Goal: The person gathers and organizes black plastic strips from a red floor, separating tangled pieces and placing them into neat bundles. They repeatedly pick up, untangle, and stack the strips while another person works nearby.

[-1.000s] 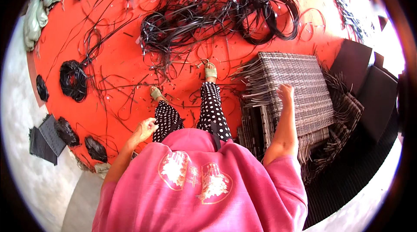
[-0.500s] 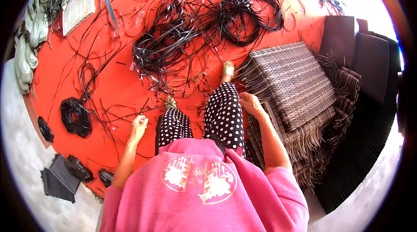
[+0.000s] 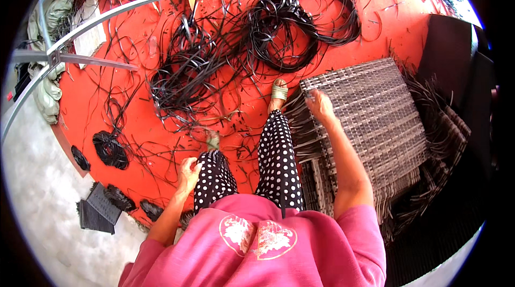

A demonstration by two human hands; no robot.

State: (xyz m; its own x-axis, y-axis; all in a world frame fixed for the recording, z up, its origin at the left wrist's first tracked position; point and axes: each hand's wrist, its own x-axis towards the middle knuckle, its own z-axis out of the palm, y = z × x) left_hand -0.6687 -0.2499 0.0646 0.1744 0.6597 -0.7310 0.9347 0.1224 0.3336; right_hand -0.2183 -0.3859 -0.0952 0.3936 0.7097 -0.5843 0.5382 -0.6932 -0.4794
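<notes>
My left hand [image 3: 189, 173] hangs beside my left thigh over the red floor covering, its fingers curled in and nothing visible in it. My right hand [image 3: 320, 106] is above the near-left part of a stack of woven brown panels [image 3: 370, 120]. Its fingers are slightly smeared, and whether it touches the top panel I cannot tell. Loose strand ends fringe the panels' edges. In front of my feet lies a large tangle of black plastic strips [image 3: 188, 77], with a looser black coil [image 3: 284, 34] just beyond it.
Small black strip bundles [image 3: 110, 149] lie on the left, near dark flat pieces [image 3: 99, 207]. A grey metal frame [image 3: 107, 16] juts in at upper left beside pale sacks [image 3: 45, 93]. Dark sheets [image 3: 448, 51] stand at right. Scraps litter the red floor [image 3: 145, 120].
My right hand has risen and come forward over the panel stack. My left hand has moved nearer my thigh. The view has shifted, and more of the metal frame shows at upper left.
</notes>
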